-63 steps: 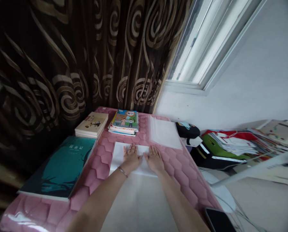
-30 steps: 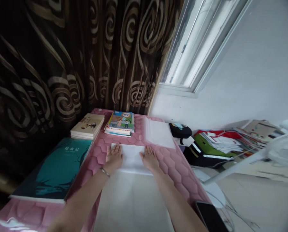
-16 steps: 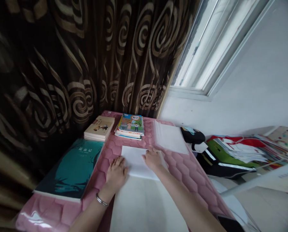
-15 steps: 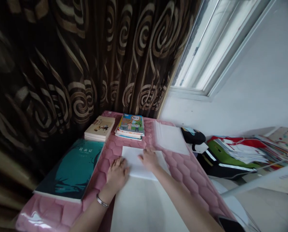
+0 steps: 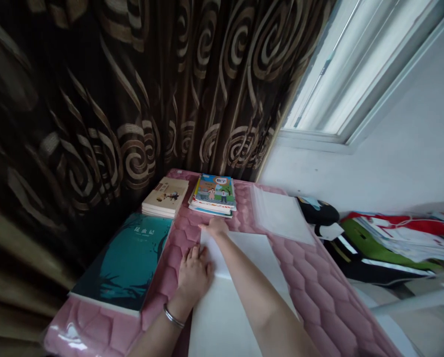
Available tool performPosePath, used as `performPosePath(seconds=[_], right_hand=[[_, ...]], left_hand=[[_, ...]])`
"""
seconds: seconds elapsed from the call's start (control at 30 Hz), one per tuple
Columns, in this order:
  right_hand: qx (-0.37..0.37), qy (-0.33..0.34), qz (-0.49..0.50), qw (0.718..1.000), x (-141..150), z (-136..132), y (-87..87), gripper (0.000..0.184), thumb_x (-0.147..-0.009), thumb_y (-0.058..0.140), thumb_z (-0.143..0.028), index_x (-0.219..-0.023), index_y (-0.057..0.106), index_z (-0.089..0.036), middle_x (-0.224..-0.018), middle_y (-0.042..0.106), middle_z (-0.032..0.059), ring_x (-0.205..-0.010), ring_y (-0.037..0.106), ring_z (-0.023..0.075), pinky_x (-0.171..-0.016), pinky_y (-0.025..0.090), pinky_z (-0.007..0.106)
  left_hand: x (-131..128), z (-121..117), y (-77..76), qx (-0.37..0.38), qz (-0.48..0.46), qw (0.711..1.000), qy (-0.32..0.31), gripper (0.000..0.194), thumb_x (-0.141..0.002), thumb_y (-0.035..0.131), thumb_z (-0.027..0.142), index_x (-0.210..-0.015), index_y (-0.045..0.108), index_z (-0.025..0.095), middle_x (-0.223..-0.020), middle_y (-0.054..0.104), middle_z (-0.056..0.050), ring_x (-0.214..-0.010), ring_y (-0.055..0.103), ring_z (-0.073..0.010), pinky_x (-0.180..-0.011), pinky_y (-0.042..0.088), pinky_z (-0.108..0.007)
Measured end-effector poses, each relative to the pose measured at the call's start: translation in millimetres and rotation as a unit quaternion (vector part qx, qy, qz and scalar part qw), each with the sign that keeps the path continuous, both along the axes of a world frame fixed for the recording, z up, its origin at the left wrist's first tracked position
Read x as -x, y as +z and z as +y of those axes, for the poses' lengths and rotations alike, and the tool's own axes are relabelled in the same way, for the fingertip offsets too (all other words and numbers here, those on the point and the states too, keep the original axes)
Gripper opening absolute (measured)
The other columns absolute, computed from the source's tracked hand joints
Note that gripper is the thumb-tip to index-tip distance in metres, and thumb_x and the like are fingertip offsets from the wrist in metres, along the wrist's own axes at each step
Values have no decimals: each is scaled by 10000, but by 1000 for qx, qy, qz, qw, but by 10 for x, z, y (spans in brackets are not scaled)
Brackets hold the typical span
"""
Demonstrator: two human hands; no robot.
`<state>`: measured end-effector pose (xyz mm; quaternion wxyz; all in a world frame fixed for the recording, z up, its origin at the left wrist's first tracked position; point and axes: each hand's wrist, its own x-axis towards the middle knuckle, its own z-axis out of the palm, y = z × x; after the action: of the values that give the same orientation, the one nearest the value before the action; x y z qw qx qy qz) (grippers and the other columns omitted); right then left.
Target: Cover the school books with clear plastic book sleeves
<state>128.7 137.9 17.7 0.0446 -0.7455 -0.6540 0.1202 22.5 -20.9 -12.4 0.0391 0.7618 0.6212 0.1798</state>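
A large white sheet of paper (image 5: 255, 253) lies on the pink quilted table cover (image 5: 318, 297), its far part folded over. My left hand (image 5: 194, 270), a bracelet on its wrist, rests flat with fingers spread on the sheet's left edge. My right hand (image 5: 215, 227) reaches across to the far left corner of the folded paper, close to the stack of colourful books (image 5: 214, 194). Its fingers press on that corner, and whether they pinch it is unclear.
A teal book (image 5: 125, 260) lies at the left, and a beige book stack (image 5: 165, 196) sits behind it. A clear plastic sleeve (image 5: 281, 217) lies at the far right of the table. Dark patterned curtains (image 5: 113, 99) hang behind. Papers and a green folder (image 5: 393, 238) are piled at the right.
My right hand has slid from the middle of the folded paper to its far left corner. My left hand stayed on the left edge. The camera has shifted left.
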Motion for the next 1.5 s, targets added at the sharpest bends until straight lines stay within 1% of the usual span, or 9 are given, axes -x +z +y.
performPosePath(seconds=[0.13, 0.27, 0.5, 0.67, 0.8, 0.97, 1.17, 1.3, 1.5], right_hand=[[-16, 0, 1, 1000, 40, -40, -45, 622, -827, 595, -635, -1134, 685, -101, -1115, 701, 221, -1048, 669, 317, -808, 512, 363], [-65, 31, 3, 997, 34, -266, -114, 525, -899, 539, -562, -1169, 640, -124, -1192, 658, 202, -1146, 600, 296, -926, 443, 389], [-66, 94, 54, 992, -167, -559, -172, 522, -740, 722, -550, -1143, 604, -240, -1244, 594, 84, -1165, 513, 274, -902, 400, 361], [-48, 81, 48, 994, -166, -427, -112, 469, -698, 743, -576, -1027, 667, -251, -1179, 650, 52, -1133, 549, 259, -875, 411, 338], [-40, 59, 24, 997, -72, -240, -66, 432, -732, 695, -618, -865, 731, -209, -1018, 727, 91, -1052, 618, 270, -885, 420, 352], [-51, 34, -1, 998, 4, -125, -75, 492, -844, 574, -609, -964, 755, -167, -1014, 737, 170, -1025, 658, 293, -867, 436, 373], [-85, 43, 10, 995, -3, -216, -152, 449, -878, 557, -565, -1013, 717, -167, -1092, 700, 163, -1109, 597, 292, -925, 387, 389], [-76, 80, 37, 993, -114, -353, -169, 406, -792, 661, -586, -995, 684, -236, -1197, 632, 89, -1170, 517, 273, -923, 367, 365], [-46, 120, 60, 990, -245, -504, -135, 511, -640, 805, -541, -1063, 655, -294, -1186, 622, 23, -1122, 518, 248, -879, 383, 328]], left_hand=[[6, -4, 33, 10, -11, 1000, -2, 445, -936, 448, 289, -1349, 569, 179, -1402, 543, -114, -1301, 486, -261, -1137, 356, -431], [19, 7, 60, 29, -20, 999, -5, 444, -936, 460, 300, -1351, 565, 182, -1416, 530, -113, -1314, 477, -255, -1153, 333, -428], [12, 33, 56, 25, -7, 1000, -2, 446, -943, 460, 296, -1370, 541, 195, -1438, 504, -117, -1317, 473, -263, -1147, 336, -438], [5, 13, 57, 32, -13, 999, 5, 431, -938, 473, 306, -1347, 564, 206, -1437, 500, -110, -1319, 469, -270, -1137, 346, -432], [3, -2, 78, 29, -26, 999, 3, 409, -929, 478, 294, -1311, 593, 201, -1401, 529, -109, -1292, 488, -267, -1123, 359, -434], [4, -7, 102, 32, -33, 999, 0, 408, -923, 485, 298, -1298, 604, 190, -1373, 547, -108, -1271, 501, -266, -1112, 369, -421], [12, -2, 88, 23, -31, 999, 5, 396, -920, 493, 293, -1292, 598, 207, -1375, 543, -107, -1264, 508, -258, -1109, 370, -415], [11, -2, 102, 36, -26, 999, 7, 403, -926, 483, 304, -1304, 574, 194, -1420, 514, -115, -1292, 486, -263, -1112, 365, -424], [0, -2, 128, 38, -20, 999, 10, 406, -941, 453, 307, -1318, 555, 199, -1407, 525, -108, -1282, 491, -254, -1094, 379, -422]])
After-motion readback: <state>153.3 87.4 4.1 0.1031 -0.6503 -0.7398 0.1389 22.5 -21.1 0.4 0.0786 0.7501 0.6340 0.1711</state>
